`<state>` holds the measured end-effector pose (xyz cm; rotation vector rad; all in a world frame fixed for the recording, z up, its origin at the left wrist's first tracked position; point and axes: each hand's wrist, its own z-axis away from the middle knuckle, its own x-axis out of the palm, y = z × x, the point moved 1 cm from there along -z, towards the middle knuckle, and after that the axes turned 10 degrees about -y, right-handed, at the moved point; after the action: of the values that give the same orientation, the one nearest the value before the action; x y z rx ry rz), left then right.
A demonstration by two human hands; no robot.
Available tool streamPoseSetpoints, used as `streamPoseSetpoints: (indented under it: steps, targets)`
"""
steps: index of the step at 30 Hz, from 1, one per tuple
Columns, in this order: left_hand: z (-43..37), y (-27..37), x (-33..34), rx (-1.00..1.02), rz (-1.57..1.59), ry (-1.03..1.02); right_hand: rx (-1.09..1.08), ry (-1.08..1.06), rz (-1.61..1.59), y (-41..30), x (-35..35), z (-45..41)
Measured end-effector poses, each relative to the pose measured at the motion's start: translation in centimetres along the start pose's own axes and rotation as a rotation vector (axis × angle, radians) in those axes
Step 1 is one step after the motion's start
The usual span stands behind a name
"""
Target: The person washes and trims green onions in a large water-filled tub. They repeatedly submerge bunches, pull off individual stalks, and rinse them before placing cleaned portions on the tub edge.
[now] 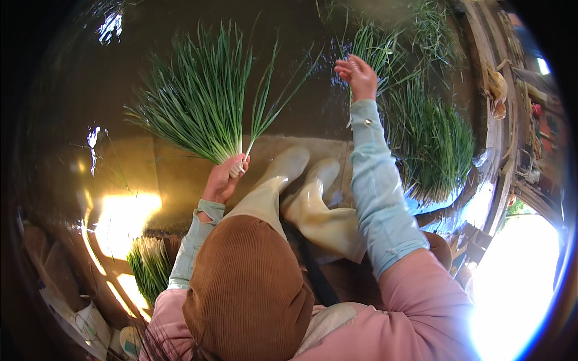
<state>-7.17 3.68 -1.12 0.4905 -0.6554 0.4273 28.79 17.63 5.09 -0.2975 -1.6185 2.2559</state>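
Observation:
My left hand (226, 175) grips a fanned bunch of green onions or garlic chives (212, 99) by its white root ends, leaves pointing away from me. A few stalks (266, 99) splay off to the right of the bunch. My right hand (359, 77) is raised at the upper right with its fingers half curled. It is beside loose green stalks (375, 45) lying in the water; whether it holds any of them is hard to tell. A thin pale strand (350, 110) hangs just below that hand, beside the sleeve.
Brown water (298, 113) spreads before my pale rubber boots (289, 164). A thick pile of green stalks (433, 144) sits on blue sheeting (429, 206) to the right, beside wooden poles (490, 113). Another bundle (149, 266) stands at lower left. Cut leaves (429, 31) float at the top right.

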Motion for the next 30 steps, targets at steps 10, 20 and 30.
streamPoseSetpoints:
  steps: [10, 20, 30]
  targets:
    - [0.9, 0.1, -0.7, -0.032, -0.073, 0.050, -0.465, -0.386, 1.525, 5.0, -0.5, -6.1]
    - [0.8, -0.2, -0.2, -0.041, -0.103, 0.091, -0.780, -0.771, 1.116, 4.4, 10.2, 1.8]
    - [0.9, -0.6, -0.8, -0.057, -0.120, 0.089, -0.625, -0.498, 1.042, 5.2, 11.0, 0.2]
